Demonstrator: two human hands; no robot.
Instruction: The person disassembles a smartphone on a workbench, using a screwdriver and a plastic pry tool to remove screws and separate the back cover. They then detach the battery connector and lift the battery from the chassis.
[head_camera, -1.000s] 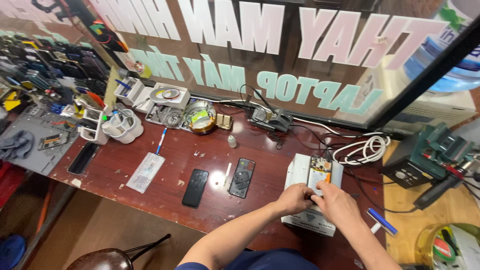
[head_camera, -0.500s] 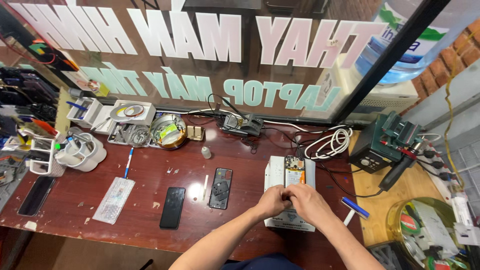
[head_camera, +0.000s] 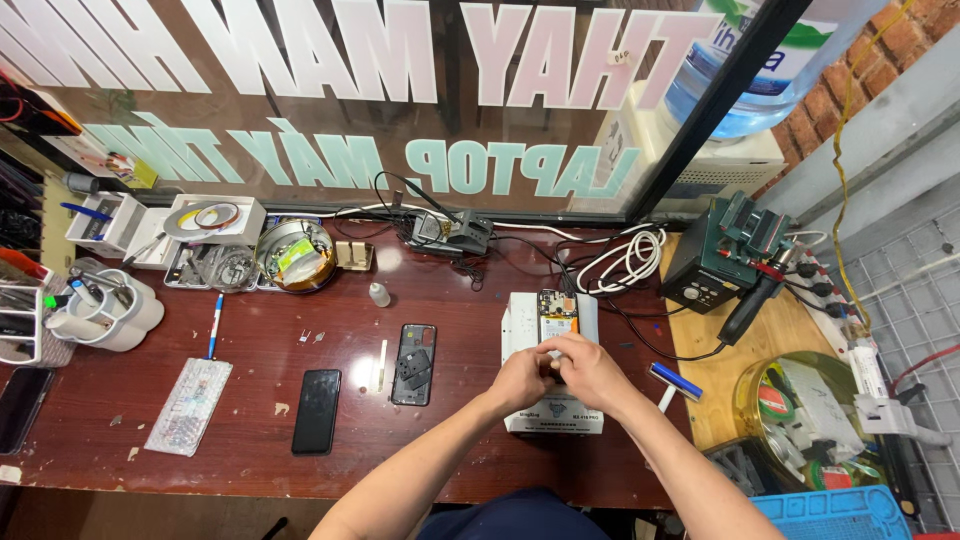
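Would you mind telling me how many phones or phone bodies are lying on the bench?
4: an opened phone under both hands, a rear housing left of it, a black phone further left, and a dark phone at the left edge. Others may be hidden.

A single head-worn camera looks steeply down from above the dark red surface (head_camera: 330, 440), facing the lettered glass window (head_camera: 400, 90) behind it, at about arm's reach.

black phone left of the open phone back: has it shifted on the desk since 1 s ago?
No. The black phone lies just left of the phone back, below the white strip, as before. Only the camera view moved.
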